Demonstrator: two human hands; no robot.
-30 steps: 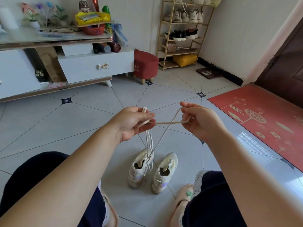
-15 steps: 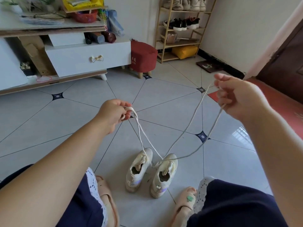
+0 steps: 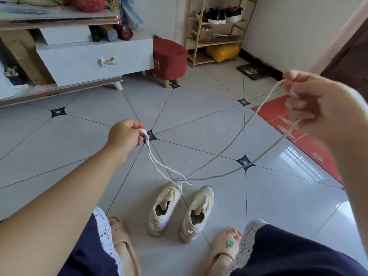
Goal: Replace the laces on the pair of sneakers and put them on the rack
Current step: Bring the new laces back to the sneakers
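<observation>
Left hand [image 3: 125,136] pinching 1 loop of lace [image 3: 185,181], right hand [image 3: 318,108] gripping the other loop, hands being held well apart, lace hanging knotted above 2 sneakers [image 3: 166,204] standing on tiled floor [image 3: 89,136].

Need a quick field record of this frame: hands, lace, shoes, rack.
left hand: pinches loop of off-white cord lace
right hand: grips two lace strands, held higher
sneakers: cream knit pair, unlaced, side by side on grey tile floor
lace: strands meet near one sneaker's toe
rack: wooden, by far wall, holds other shoes
</observation>
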